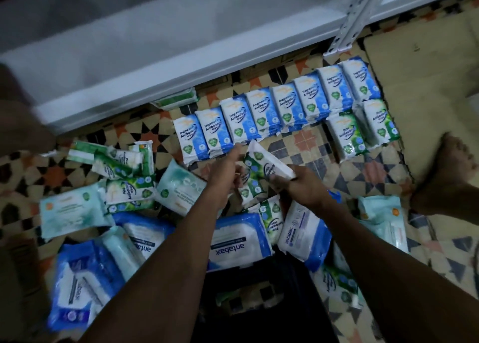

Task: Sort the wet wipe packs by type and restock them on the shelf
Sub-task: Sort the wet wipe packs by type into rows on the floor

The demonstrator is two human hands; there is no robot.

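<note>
**Sorting green from blue on the floor**

We are crouched over a patterned floor (305, 145) with our packs spread out before us. Our right hand (302, 184) pinches a green pine pack (269, 165) by its lower end, lifted and tilted — held clear of the heap, we judge, so we can read its type. Our left hand (228, 169) curls round a second green pack (246, 184) just beside it.

Along the shelf (155, 65) edge lies a neat row of blue fragrance-free packs (259, 114), side by side, faces up — laid so that one type stays together. Two green pine packs (363, 133) start a second row at its right end, the likely spot for what we hold. Larger antabax packs (238, 244) and pale teal packs (70, 210) lie unsorted near us. Nothing sits on the shelf yet.
</note>
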